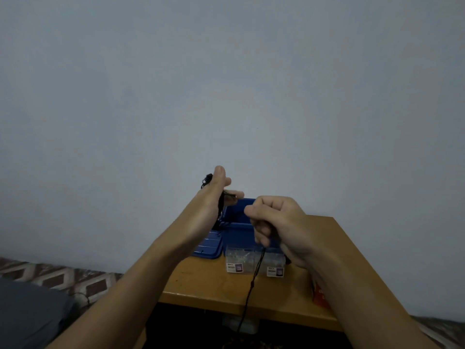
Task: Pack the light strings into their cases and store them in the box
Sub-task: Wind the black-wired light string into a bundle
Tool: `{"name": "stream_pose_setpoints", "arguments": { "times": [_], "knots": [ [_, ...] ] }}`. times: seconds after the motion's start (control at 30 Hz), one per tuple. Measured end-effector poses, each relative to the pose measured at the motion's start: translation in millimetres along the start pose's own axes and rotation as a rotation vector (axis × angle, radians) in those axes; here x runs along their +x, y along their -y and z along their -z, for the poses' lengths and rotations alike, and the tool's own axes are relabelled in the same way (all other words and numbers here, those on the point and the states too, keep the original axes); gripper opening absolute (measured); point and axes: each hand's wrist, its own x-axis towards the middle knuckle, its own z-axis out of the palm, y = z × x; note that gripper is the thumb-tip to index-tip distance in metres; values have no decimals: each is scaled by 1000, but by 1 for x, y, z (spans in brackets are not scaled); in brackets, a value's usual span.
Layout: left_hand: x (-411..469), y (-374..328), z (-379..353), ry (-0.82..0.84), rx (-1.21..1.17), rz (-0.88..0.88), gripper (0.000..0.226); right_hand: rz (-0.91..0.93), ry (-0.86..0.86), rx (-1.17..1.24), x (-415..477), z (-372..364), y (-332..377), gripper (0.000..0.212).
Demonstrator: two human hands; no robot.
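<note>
A dark light string (251,285) runs between both raised hands. My left hand (218,190) is lifted above the table with coils of the string wound around it, fingers and thumb curled over the strands. My right hand (274,227) pinches the string in curled fingers, and the loose end hangs down past the table's front edge. Behind the hands stands a blue box (239,230) with its blue lid (208,245) lying to its left. Two clear plastic cases (237,259) with small labels lie in front of the box.
The wooden table (201,285) stands against a plain pale wall. An orange object (320,293) sits at its right edge, partly behind my right forearm. A patterned floor and a grey cushion (27,313) lie lower left.
</note>
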Motion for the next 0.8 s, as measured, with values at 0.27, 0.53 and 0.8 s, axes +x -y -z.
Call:
{"name": "stream_pose_setpoints", "arguments": {
  "times": [0.27, 0.53, 0.8],
  "knots": [
    [-8, 3, -4, 210, 348, 171, 87, 13, -32, 102, 2, 4, 16, 45],
    [-8, 5, 3, 365, 193, 235, 99, 23, -83, 114, 3, 9, 18, 34],
    [-6, 8, 12, 758, -117, 242, 99, -15, -142, 53, 6, 9, 5, 23]
  ]
}}
